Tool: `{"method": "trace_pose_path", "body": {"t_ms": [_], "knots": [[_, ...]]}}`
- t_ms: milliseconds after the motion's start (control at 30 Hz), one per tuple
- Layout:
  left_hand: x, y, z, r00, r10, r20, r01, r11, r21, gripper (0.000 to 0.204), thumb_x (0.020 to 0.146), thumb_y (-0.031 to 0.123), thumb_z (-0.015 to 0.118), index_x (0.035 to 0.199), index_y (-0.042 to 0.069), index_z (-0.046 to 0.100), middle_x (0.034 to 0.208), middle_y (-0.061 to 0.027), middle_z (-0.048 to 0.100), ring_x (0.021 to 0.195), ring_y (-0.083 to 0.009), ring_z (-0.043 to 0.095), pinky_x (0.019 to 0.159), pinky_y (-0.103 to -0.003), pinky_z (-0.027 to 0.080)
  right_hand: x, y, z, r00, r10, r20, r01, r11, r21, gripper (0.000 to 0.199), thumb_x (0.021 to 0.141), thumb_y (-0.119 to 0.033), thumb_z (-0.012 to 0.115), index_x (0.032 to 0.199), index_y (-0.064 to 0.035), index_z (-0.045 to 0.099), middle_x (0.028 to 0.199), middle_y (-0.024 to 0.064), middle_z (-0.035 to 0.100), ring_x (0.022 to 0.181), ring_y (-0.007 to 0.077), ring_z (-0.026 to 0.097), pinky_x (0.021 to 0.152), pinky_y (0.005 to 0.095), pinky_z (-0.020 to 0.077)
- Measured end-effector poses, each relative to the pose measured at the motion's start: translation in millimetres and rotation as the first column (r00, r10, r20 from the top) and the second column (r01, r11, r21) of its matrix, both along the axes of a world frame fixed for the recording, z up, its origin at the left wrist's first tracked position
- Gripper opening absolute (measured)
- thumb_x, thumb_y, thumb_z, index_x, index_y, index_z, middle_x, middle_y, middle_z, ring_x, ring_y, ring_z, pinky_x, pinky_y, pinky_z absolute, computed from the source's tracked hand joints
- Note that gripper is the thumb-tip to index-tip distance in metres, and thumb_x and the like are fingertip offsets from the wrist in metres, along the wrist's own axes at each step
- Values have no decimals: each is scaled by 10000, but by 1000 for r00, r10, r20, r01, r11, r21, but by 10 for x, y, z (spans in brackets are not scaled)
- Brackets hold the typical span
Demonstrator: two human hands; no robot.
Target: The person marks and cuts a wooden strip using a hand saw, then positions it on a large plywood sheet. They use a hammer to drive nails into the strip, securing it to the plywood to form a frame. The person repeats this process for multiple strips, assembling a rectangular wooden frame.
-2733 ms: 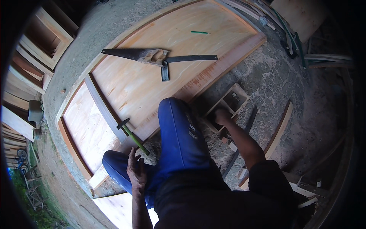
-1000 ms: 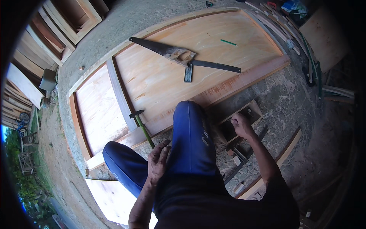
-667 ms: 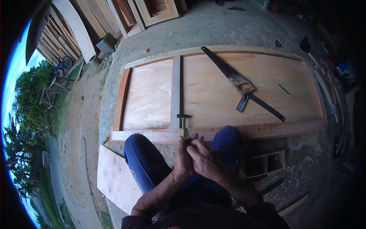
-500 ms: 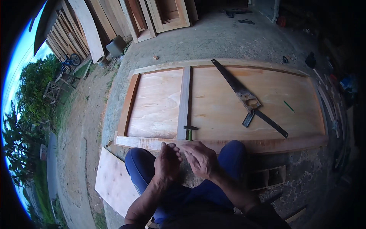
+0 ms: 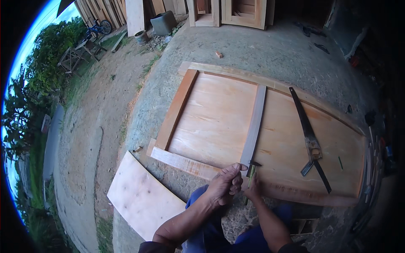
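Observation:
My right hand (image 5: 252,189) is wrapped round the green handle of a hammer (image 5: 252,173), whose dark head points up over the near edge of a framed wooden panel (image 5: 219,114). Just left of it, my left hand (image 5: 228,184) is closed, thumb lying along the curled fingers; whatever is inside them is hidden. The panel lies flat, with plywood inside a timber frame and a pale crosspiece (image 5: 255,122) dividing it. On its right part rest a handsaw (image 5: 310,139), a try square (image 5: 307,168) partly beneath the saw, and a green pencil (image 5: 340,162).
A loose plywood sheet (image 5: 141,196) lies at my left on the concrete floor (image 5: 168,63). Wooden frames (image 5: 242,14) lean at the back beside a grey container (image 5: 163,23). A small wood offcut (image 5: 219,54) sits beyond the panel.
The hammer, earlier lying on the panel's near edge, is now in my right hand. My left hand stays closed. The view has swung left, so everything sits farther right.

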State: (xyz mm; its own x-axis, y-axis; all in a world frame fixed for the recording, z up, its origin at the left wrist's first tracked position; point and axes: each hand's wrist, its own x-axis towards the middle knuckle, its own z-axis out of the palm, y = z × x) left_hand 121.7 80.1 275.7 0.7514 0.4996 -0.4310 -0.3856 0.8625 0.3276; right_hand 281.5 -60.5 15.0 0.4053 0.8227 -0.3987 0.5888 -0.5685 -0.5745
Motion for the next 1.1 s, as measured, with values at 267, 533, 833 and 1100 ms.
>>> {"method": "trace_pose_path", "body": {"t_ms": [267,533,833,1100], "knots": [[-670,-135,216,972,156,-177,-187,967,-176,242,1057,191,493,1255,79,573,917,-24,637,533,-83,393,475,-219,345,439,793,1962,976,216,37,-174,866,-469,615,846,-246,681,1385,-31,478,1272,264,622,1153,418,623,989,480,500],[-2852,-807,2261,882,249,-400,-292,955,-49,178,1034,145,532,1144,51,636,1015,-58,732,492,-47,401,446,-207,334,506,586,4742,960,261,105,-161,815,-557,529,817,-233,677,1300,-45,572,1252,263,631,1187,414,604,1003,475,488],[-3940,67,3369,503,500,-705,-595,792,137,124,1013,130,559,1051,57,651,985,-108,755,426,-2,301,371,-193,249,576,1183,4758,807,580,-108,-430,453,-781,410,837,-378,696,1041,-22,713,870,181,721,749,309,720,715,416,564],[-3766,1949,3214,314,640,-701,-642,687,340,165,976,225,588,995,68,636,770,-107,663,393,-35,344,353,-219,273,-1004,3984,4994,980,179,-86,-179,612,-770,349,759,-293,780,953,-3,748,945,224,731,864,360,727,774,446,559]]}}
